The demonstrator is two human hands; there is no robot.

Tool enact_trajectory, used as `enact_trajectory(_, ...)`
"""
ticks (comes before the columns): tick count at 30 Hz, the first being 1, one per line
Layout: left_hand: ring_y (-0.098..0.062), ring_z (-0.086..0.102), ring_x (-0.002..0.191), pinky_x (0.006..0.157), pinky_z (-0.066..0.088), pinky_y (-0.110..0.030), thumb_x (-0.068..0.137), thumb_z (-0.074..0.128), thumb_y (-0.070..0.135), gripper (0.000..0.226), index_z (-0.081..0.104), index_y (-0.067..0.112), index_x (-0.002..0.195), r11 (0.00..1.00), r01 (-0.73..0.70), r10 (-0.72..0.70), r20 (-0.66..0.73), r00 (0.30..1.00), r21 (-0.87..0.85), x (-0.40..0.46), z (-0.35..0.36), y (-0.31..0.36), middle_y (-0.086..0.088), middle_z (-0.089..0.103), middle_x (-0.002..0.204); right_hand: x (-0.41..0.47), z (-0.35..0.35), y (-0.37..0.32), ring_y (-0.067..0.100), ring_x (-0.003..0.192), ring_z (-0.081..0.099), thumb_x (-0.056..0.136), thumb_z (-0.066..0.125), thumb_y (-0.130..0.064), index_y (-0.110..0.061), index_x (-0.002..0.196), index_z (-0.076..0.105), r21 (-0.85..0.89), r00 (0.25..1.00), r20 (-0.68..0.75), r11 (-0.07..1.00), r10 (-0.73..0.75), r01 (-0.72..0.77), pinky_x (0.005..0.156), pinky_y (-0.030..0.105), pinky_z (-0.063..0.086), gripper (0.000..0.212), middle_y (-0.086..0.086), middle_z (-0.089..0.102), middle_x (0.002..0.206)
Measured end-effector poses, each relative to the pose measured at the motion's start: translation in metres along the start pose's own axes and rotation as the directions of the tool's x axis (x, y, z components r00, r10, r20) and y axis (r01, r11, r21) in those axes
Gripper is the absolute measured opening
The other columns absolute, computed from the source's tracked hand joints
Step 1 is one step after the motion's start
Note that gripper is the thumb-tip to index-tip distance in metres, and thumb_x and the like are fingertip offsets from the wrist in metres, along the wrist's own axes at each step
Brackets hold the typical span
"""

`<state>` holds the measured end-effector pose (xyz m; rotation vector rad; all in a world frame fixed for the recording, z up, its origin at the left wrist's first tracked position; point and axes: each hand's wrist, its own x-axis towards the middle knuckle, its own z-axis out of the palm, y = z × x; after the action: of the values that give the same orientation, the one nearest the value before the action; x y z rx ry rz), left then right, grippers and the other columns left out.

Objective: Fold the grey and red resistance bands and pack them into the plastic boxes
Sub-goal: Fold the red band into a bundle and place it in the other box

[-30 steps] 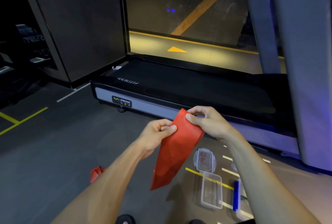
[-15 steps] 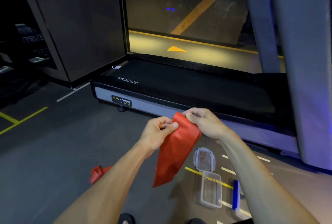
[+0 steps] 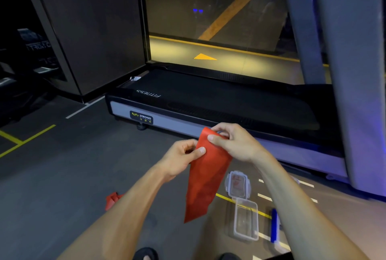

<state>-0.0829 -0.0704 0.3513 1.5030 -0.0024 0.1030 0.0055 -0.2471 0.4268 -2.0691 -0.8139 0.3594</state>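
Red resistance band [image 3: 205, 178]: thin, smooth, matt rubbery sheet, faintly mottled. Plastic box [image 3: 246, 219]: clear, glossy, open; its lid [image 3: 238, 184] likewise clear plastic. Floor [image 3: 52, 176]: dark grey, matt, fine-grained, with painted yellow and white lines. Treadmill [image 3: 208, 101]: matt black textured belt, smooth grey side rail with printed label. Blue object [image 3: 274, 225]: glossy; material unclear.

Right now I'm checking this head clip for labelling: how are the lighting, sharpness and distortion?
Head view: dim gym light with a yellow glow behind the treadmill and a blue cast at right; wide-angle bending of the uprights; both hands and the red band are fairly sharp; the clear box and lid on the floor look soft and low-contrast.
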Motion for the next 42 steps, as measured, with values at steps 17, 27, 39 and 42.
enact_trajectory(17,-0.010,0.063,0.067,0.066,0.051,-0.022,0.087,0.071,0.024,0.015,0.069,0.009,0.087,1.000,0.020,-0.019,-0.055,0.998,0.017,0.001,0.003,-0.002,0.000,0.071,0.076,0.002,0.001,0.003,0.011,0.076,0.065,0.100,0.063,-0.028,-0.020,0.110,0.069,-0.046,0.999,-0.043,0.999,-0.008,0.006,0.074,0.035,0.052,0.014,-0.002,0.071,0.087)
enact_trajectory(27,-0.011,0.067,0.072,0.068,0.053,-0.023,0.093,0.068,0.017,0.007,0.072,0.011,0.095,1.000,-0.016,0.017,-0.074,0.997,0.014,0.001,0.006,-0.001,-0.001,0.074,0.081,0.001,0.005,0.004,0.017,0.062,0.055,0.102,0.057,-0.031,-0.018,0.099,0.065,0.026,0.998,-0.050,0.999,0.029,-0.028,0.063,0.035,0.043,0.015,0.004,0.066,0.071)
enact_trajectory(39,-0.006,0.062,0.067,0.063,0.048,-0.019,0.097,0.068,0.013,0.010,0.072,0.015,0.088,0.993,-0.090,0.101,-0.160,0.982,0.073,-0.001,0.011,0.006,0.000,0.070,0.076,0.000,0.008,-0.002,0.014,0.093,0.064,0.097,0.068,-0.027,-0.011,0.112,0.064,0.008,0.999,0.032,0.999,0.033,-0.033,0.087,0.034,0.052,0.022,0.006,0.069,0.104)
enact_trajectory(42,-0.005,0.064,0.067,0.062,0.049,-0.017,0.096,0.069,0.013,0.009,0.073,0.015,0.088,0.993,-0.085,0.097,-0.168,0.981,0.076,-0.002,0.012,0.007,0.002,0.072,0.076,-0.001,0.004,0.001,0.015,0.104,0.065,0.093,0.074,-0.026,-0.016,0.113,0.066,-0.004,0.999,0.034,1.000,0.021,-0.021,0.094,0.035,0.052,0.024,0.001,0.068,0.110)
